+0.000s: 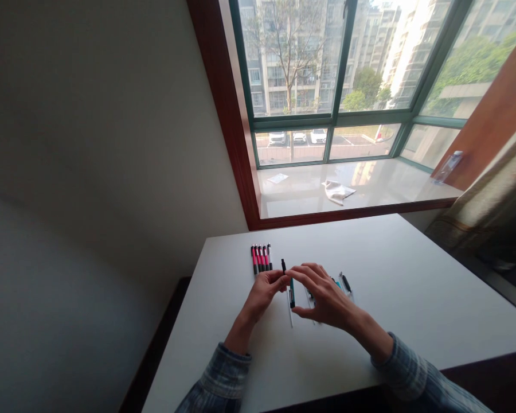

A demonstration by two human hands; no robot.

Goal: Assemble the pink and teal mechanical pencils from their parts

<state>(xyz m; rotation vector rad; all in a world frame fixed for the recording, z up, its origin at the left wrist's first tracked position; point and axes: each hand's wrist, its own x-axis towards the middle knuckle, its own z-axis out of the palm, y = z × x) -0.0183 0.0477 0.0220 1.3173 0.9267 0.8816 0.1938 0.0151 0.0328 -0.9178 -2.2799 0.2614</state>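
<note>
white table, both hands holding pen parts

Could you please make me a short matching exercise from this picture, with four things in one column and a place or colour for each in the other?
1. Row of pens
2. Bottle
3. Pen piece at the right hand
4. Shirt sleeves

A. Teal and black
B. Blue plaid
C. On the table, beyond the left hand
D. Right end of the window ledge

Pairs: 1-C, 2-D, 3-A, 4-B
</note>
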